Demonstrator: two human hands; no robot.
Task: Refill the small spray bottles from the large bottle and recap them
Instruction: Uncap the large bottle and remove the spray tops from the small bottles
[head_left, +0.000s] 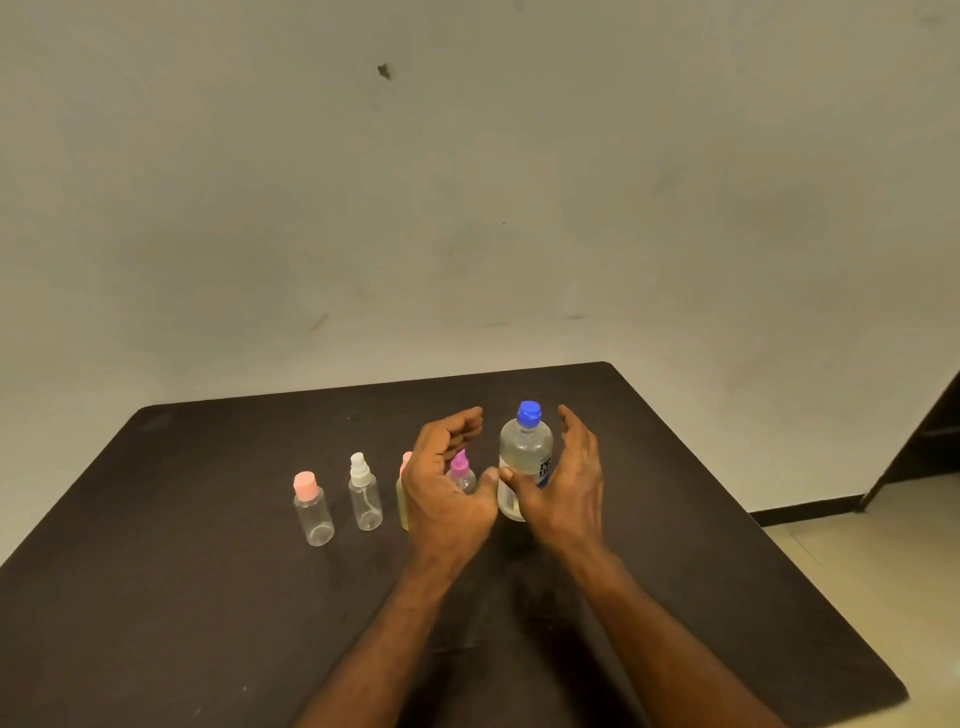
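A large clear bottle with a blue cap (524, 457) stands upright on the dark table (208, 597). My right hand (563, 483) is open beside it, thumb near its label, fingers spread past its right side. My left hand (447, 483) hovers open just to the left, in front of a small bottle with a magenta spray top (460, 470) and a yellowish bottle (403, 499) that it partly hides. Further left stand a clear bottle with a white spray top (364, 493) and a clear bottle with a pink cap (311, 512). All caps are on.
A pale wall rises right behind the table's far edge (374, 387). The table's right edge (753, 519) drops to a light floor, and a dark piece of furniture (930, 436) stands at the far right.
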